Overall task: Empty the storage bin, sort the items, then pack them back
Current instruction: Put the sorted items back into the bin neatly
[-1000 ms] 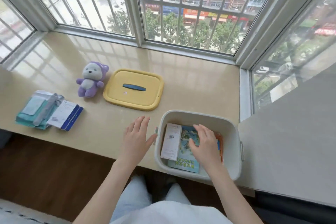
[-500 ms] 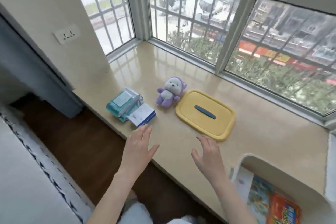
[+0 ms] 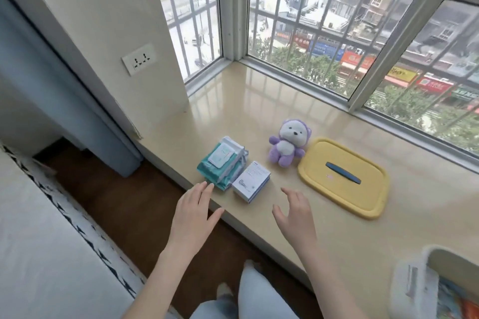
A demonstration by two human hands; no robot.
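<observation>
On the beige window sill [image 3: 259, 111] lie teal wipe packs [image 3: 220, 163], a white and blue box [image 3: 251, 181], a purple plush toy [image 3: 287, 141] and the bin's yellow lid [image 3: 342, 177]. The white storage bin [image 3: 414, 280] shows only at the lower right corner, with a white box and colourful books inside. My left hand [image 3: 193, 212] hovers open just in front of the wipe packs. My right hand [image 3: 295, 213] hovers open over the sill, right of the white and blue box. Neither hand holds anything.
Barred windows run along the back and left of the sill. A wall with a power socket [image 3: 140, 59] stands at the left. Below the sill edge is dark wood floor [image 3: 116, 202], with a white patterned surface at the lower left.
The view has swung left, away from the bin. My right hand left the bin empty, and both hands have moved over to the wipe packs and the box.
</observation>
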